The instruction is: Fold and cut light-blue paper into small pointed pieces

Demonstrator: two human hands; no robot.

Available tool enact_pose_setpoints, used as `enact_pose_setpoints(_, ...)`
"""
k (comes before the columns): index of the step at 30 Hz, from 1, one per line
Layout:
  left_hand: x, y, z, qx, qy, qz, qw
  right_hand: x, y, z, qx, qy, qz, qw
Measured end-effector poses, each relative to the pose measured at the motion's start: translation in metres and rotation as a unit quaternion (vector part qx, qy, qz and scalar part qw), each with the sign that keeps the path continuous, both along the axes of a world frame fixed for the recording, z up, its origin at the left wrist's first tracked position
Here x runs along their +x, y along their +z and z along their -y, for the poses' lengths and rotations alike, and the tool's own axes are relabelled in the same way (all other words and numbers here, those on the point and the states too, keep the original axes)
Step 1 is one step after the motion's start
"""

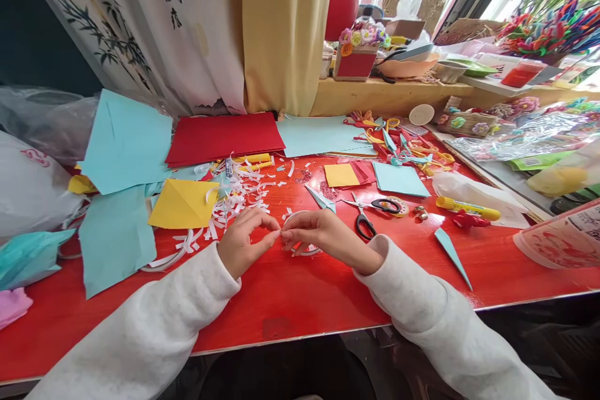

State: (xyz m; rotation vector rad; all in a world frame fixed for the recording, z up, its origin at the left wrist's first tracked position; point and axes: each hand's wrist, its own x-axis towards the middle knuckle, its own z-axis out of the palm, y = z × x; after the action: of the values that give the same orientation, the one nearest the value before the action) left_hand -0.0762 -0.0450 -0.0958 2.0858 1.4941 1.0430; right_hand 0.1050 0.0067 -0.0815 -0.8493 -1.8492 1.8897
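Note:
Both hands meet fingertip to fingertip over the red table (262, 306), near its middle. My left hand (249, 239) is closed in a pinch, thumb against index finger. My right hand (323, 236) pinches at the same spot; whatever lies between the fingertips is too small to make out. Under and behind my right hand, a white ring-shaped item (310, 250) is partly covered. Just beyond sit a folded light-blue paper piece (320, 199) and black-handled scissors (364, 225). White paper scraps (234, 199) are scattered past my left hand.
Light-blue sheets (117, 240), a yellow paper (184, 204) and red sheets (225, 137) lie left and behind. Toward the right are small blue papers (400, 179), a yellow glue tube (467, 208), a blue paper cone (452, 256) and a clear tub (562, 239).

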Motion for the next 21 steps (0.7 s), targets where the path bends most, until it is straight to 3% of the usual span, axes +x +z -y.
enact_pose_setpoints(10, 0.0011, -0.0003, 0.0, 0.067, 0.02, -0.027, 0.997, -0.0046, -0.0046, -0.0006, -0.116, -0.036, -0.074, 0.99)
enact_pose_setpoints(21, 0.0002, -0.0038, 0.0007, 0.084, 0.019, -0.072, 0.994, -0.0074, -0.0054, 0.0014, -0.061, -0.052, -0.052, 0.995)
